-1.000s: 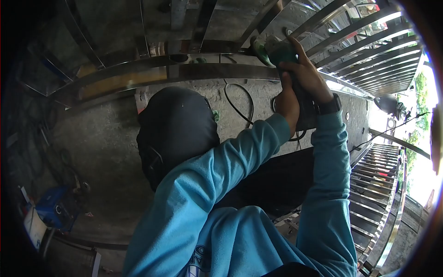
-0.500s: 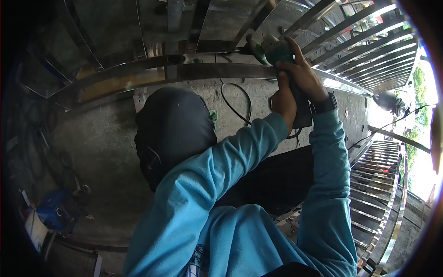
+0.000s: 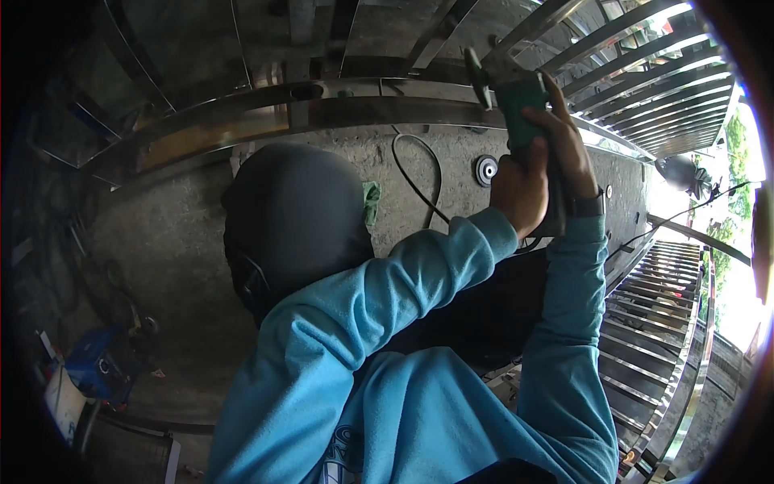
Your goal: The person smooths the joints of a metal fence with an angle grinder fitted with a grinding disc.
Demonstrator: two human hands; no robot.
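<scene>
A green angle grinder [image 3: 520, 105] is held in both my hands over the metal frame. Its disc [image 3: 477, 79] stands nearly edge-on at the left end of the grinder head, close above the polished metal bars [image 3: 387, 113]. My left hand [image 3: 520, 192] is closed around the lower part of the grinder body, thumb pointing up along it. My right hand [image 3: 568, 141] wraps the grinder from the right side, fingers near its head; a dark band circles that wrist. A black cable [image 3: 439, 181] loops over the floor left of the hands.
A round disc [image 3: 485, 170] lies on the concrete floor [image 3: 185, 266] beside my left hand. My dark-clothed knee [image 3: 298, 218] rises at left, with a green cloth [image 3: 372, 202] by it. Barred metal panels [image 3: 653, 323] line the right; a blue machine [image 3: 101, 363] stands lower left.
Both hands and the grinder have shifted right and slightly down, and the grinder has turned so its disc shows more edge-on. The disc on the floor has come into full view.
</scene>
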